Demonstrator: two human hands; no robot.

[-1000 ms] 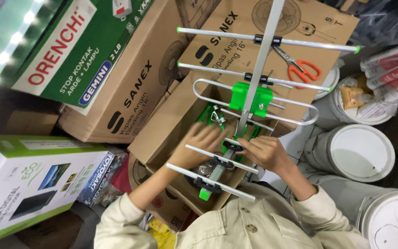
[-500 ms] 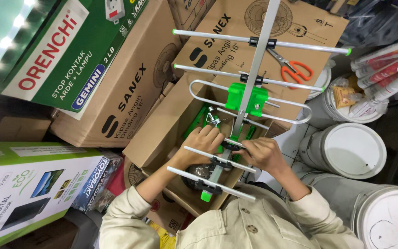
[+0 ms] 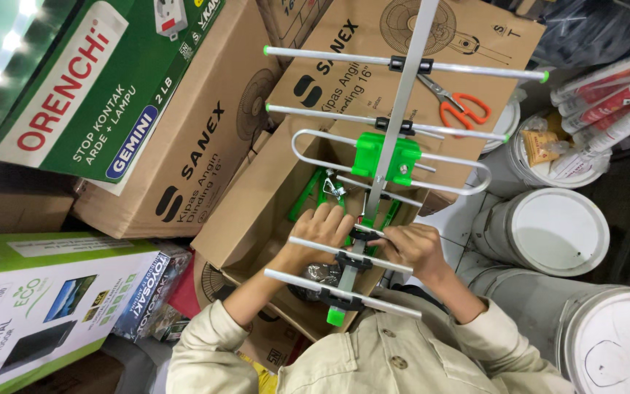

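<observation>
A silver aluminium antenna point(image 3: 395, 117) with several cross rods, green end caps and a green plastic block point(image 3: 386, 157) stands up in front of me. My left hand point(image 3: 322, 232) grips it from the left at a black clamp point(image 3: 364, 234) on the lower boom. From the right, my right hand point(image 3: 411, 249) pinches the same clamp, its fingers touching the boom. Two more cross rods point(image 3: 344, 292) lie just below my hands. Behind the boom, loose green plastic parts point(image 3: 315, 191) lie in an open cardboard box point(image 3: 242, 219).
Orange-handled scissors point(image 3: 461, 108) lie on a brown fan carton point(image 3: 475, 44). More brown cartons point(image 3: 184, 146) and a green box point(image 3: 74, 87) stand at left, a white-and-green box point(image 3: 45, 292) below. White lidded buckets point(image 3: 559, 230) and sealant tubes point(image 3: 607, 95) stand at right.
Both hands stay on the lower boom; my fingers have closed in on the black clamp. The view has shifted slightly.
</observation>
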